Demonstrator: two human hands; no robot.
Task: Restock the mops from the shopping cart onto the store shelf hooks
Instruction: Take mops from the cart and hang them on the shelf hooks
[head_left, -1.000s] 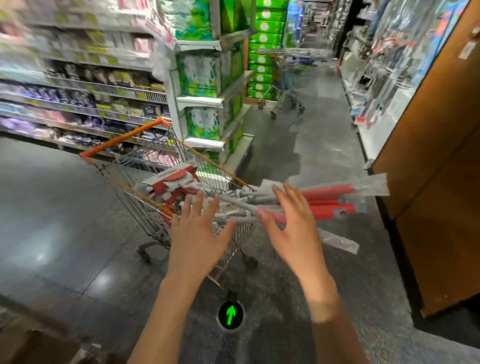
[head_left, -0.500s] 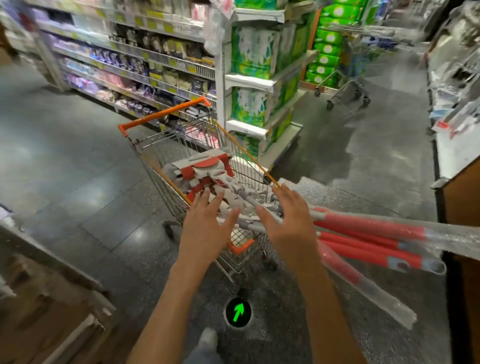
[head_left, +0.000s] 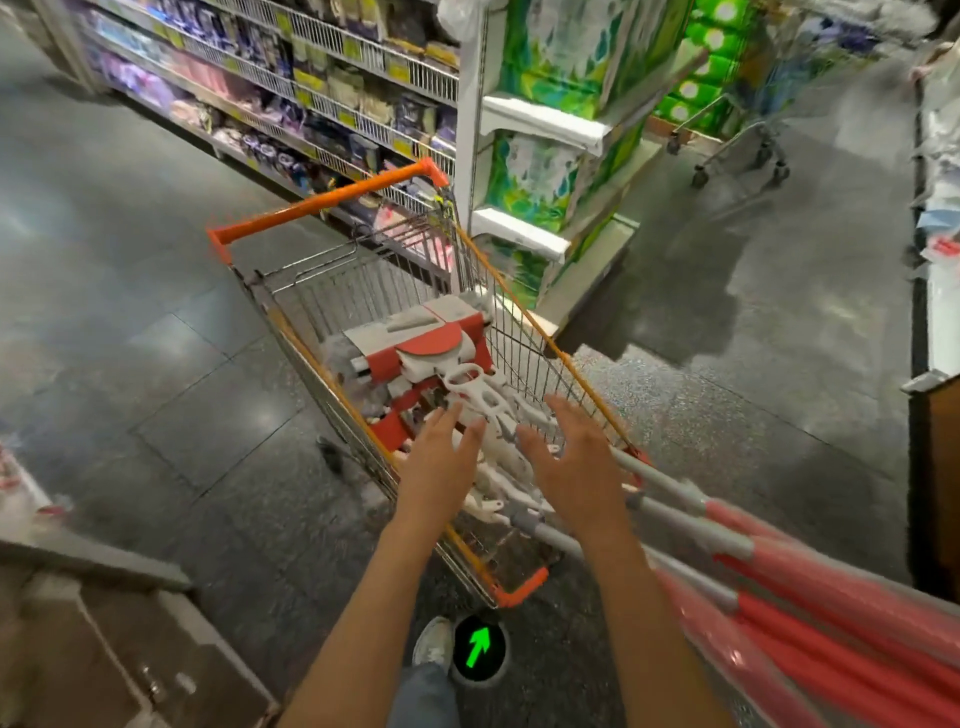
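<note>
A wire shopping cart (head_left: 524, 358) with an orange handle (head_left: 332, 202) stands in front of me on the grey floor. Several mops lie in it, their red-and-white heads (head_left: 421, 345) toward the handle end and their red, plastic-wrapped poles (head_left: 810, 603) sticking out over the near end to the lower right. My left hand (head_left: 439, 467) hovers over the white mop frames with fingers straight and spread. My right hand (head_left: 576, 460) is beside it, fingers spread over the grey pole ends. Neither hand holds anything. No shelf hooks are clearly visible.
A shelf end stacked with green tissue packs (head_left: 545, 166) rises just beyond the cart. Long shelves of packaged goods (head_left: 291, 98) run at the upper left. A second cart (head_left: 748, 124) stands at the upper right. A counter edge (head_left: 935, 332) borders the right. My shoe (head_left: 434, 644) is below.
My view has tilted downward and closer to the cart. Both hands have stayed open over the mops, and the poles now reach further toward the lower right of the view.
</note>
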